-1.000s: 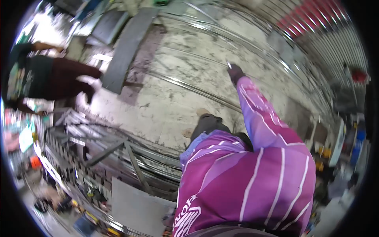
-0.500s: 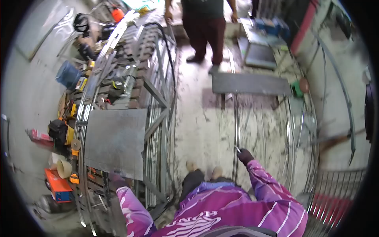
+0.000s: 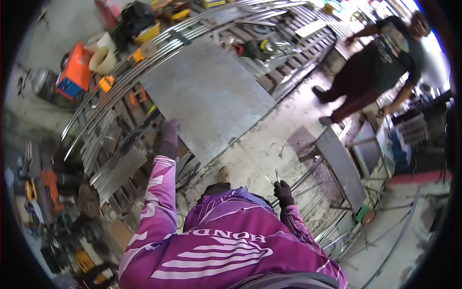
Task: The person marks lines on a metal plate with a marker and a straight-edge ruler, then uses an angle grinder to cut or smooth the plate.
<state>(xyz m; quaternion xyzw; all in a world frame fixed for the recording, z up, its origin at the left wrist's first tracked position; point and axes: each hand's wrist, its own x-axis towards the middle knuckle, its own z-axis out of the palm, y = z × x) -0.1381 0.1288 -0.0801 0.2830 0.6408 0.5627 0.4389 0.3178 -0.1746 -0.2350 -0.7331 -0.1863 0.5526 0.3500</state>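
A flat grey metal sheet point(image 3: 209, 94) rests on the rack of metal lengths to my left. My left hand point(image 3: 169, 134), in a dark glove, is at the near edge of the sheet, its fingers closed at that edge and partly blurred. My right hand point(image 3: 284, 193), gloved in black, is held low in front of my body, above the floor. It is closed around a thin, pale, pen-like tool point(image 3: 277, 177), whose tip points away from me. The exact kind of tool is too small to make out.
Ahead to the right stands another person point(image 3: 375, 72). A low grey bench point(image 3: 340, 166) stands on the right, with a green object point(image 3: 360, 214) by its end. Long shiny tubes point(image 3: 168, 50) run beyond the sheet, near an orange box point(image 3: 76, 70) and a yellow grinder point(image 3: 142, 52).
My view has swung left and nearer the sheet, so the person and bench now appear farther right. My left hand stays at the sheet's edge; my right hand still holds the thin tool.
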